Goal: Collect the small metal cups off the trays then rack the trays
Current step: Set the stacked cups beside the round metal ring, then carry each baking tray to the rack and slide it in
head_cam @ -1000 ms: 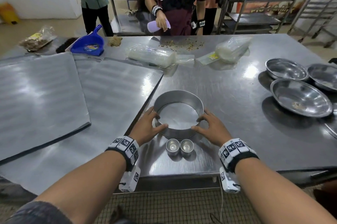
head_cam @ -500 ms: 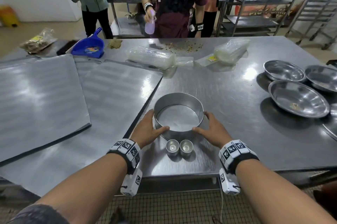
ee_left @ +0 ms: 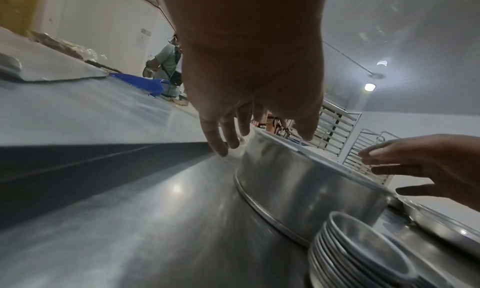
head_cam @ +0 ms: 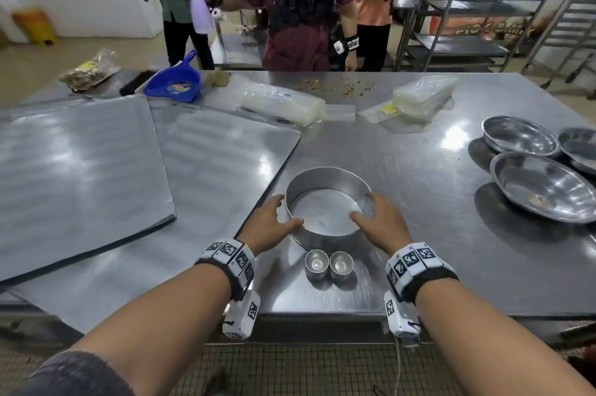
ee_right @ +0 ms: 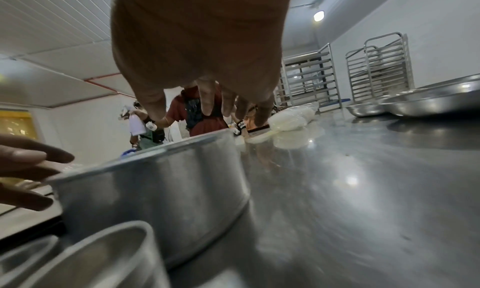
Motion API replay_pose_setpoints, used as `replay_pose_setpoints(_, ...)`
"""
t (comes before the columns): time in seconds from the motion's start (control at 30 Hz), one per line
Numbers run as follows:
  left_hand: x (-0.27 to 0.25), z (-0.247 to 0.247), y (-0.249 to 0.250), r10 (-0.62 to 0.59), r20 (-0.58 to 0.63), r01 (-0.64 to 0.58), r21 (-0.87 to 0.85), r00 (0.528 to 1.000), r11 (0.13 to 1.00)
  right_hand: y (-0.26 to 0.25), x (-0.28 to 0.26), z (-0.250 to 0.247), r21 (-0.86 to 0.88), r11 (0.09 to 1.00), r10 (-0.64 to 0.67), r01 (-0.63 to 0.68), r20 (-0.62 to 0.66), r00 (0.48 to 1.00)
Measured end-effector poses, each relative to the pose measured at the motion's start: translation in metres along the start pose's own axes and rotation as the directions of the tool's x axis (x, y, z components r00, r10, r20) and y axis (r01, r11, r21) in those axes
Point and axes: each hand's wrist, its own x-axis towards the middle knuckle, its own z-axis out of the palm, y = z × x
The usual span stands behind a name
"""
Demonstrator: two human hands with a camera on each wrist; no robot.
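The small metal cups are found in two nested stacks, standing upright and touching side by side on the steel table, near its front edge. They are placed just in front of a round metal pan, close to its near wall; contact with that wall cannot be confirmed. In the left wrist view the nearer stack is shown as many cups seated one inside another.

The left hand is positioned at the left side of the pan, with its thumb along the near rim and its fingers spread loosely beside the wall. The right hand is positioned at the right side in a mirrored pose, fingers extended and slightly apart. Neither hand is curled around anything; whether the fingertips actually press on the pan wall cannot be told from the views.

The controlling relation is as follows: the cups lie behind both sets of fingers, toward the person, between the two wrists. Both hands are about equally near. The row of two stacks runs left to right; each stack's axis is vertical. To reach the cups, the hands would have to be drawn back toward the table edge.

Two flat trays lie overlapped at the left, bare of cups. It is judged that collecting is largely done and racking is pending.
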Motion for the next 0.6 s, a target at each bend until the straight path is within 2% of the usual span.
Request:
replay_pose_setpoints(0.1,0.003,-0.025,-0.010,-0.019,-0.032,0.020,0.016,0.999,1.000,-0.035,0.012,0.004,0.027,0.997,-0.064,0.067,-0.080,0.995)
replay_pose_setpoints(0.17,0.004,-0.049,-0.020,-0.027,-0.051,0.028,0.030,0.998,0.999,-0.065,0.019,0.010,0.032,0.991,-0.123,0.126,-0.078,0.989)
replay_pose_setpoints(0.37,-0.010,-0.146,-0.081,-0.131,-0.173,0.143,0.058,0.976,0.988,-0.174,0.030,0.059,0.093,0.957,-0.279,0.275,0.037,0.959)
replay_pose_setpoints(0.6,-0.053,-0.270,-0.203,-0.306,-0.347,0.334,0.022,0.887,0.942,-0.293,0.032,0.165,0.087,0.944,-0.329,0.318,0.191,0.925)
